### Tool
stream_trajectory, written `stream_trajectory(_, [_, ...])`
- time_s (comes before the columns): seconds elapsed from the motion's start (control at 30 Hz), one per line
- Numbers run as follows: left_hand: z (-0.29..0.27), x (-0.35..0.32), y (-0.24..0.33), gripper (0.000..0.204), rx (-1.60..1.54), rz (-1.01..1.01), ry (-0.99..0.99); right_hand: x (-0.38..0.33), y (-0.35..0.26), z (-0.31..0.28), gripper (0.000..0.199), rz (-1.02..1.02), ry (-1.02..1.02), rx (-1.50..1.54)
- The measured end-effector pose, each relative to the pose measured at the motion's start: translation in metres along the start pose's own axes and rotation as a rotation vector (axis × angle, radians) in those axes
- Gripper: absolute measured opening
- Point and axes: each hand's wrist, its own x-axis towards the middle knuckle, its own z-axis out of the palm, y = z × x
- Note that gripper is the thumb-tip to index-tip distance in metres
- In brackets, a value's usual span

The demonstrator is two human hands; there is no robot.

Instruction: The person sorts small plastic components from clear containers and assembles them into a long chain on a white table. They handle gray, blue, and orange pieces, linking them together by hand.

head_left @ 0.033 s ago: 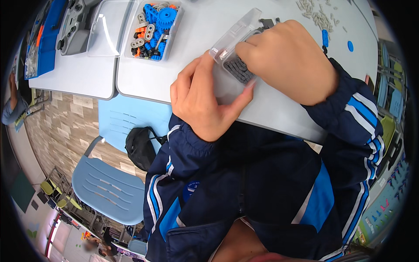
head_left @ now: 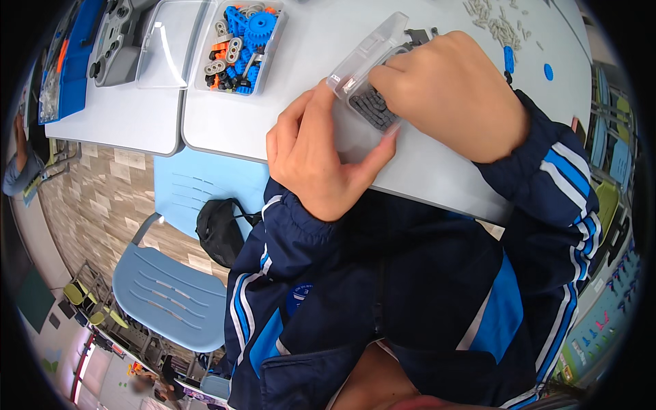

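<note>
Small clear plastic box (head_left: 365,68) of dark grey pieces is best steadied by the left hand (head_left: 321,154) at seven o'clock while the right hand (head_left: 451,92), fingers curled inside, picks gently.

a white table (head_left: 437,171) carries a clear box (head_left: 365,65), a parts tray (head_left: 240,44), and loose pieces (head_left: 495,24).

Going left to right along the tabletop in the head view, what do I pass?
Grey device → clear lid → tray of blue, orange and grey parts → left hand → small clear box of dark pieces → right hand → blue round piece.
</note>
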Motion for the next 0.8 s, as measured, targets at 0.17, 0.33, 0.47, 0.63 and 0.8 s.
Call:
stream_trajectory(0.17, [-0.001, 0.0, 0.0, 0.069, 0.035, -0.03, 0.0, -0.009, 0.017, -0.003, 0.015, 0.045, 0.236, 0.298])
stream_trajectory(0.33, [0.003, 0.002, 0.001, 0.073, 0.009, 0.005, 0.006, -0.045, 0.048, -0.009, 0.017, 0.372, 0.249, 0.472])
stream_trajectory(0.47, [0.005, 0.002, 0.001, 0.074, 0.013, 0.013, 0.03, -0.044, 0.032, -0.002, 0.016, 0.327, 0.289, 0.351])
stream_trajectory(0.63, [0.004, 0.002, 0.002, 0.073, 0.009, 0.027, 0.033, -0.025, 0.004, 0.003, 0.022, 0.166, 0.16, 0.203])
stream_trajectory(0.8, [0.004, 0.001, 0.002, 0.074, 0.001, 0.03, 0.032, -0.011, 0.01, 0.017, 0.02, 0.216, 0.142, 0.352])
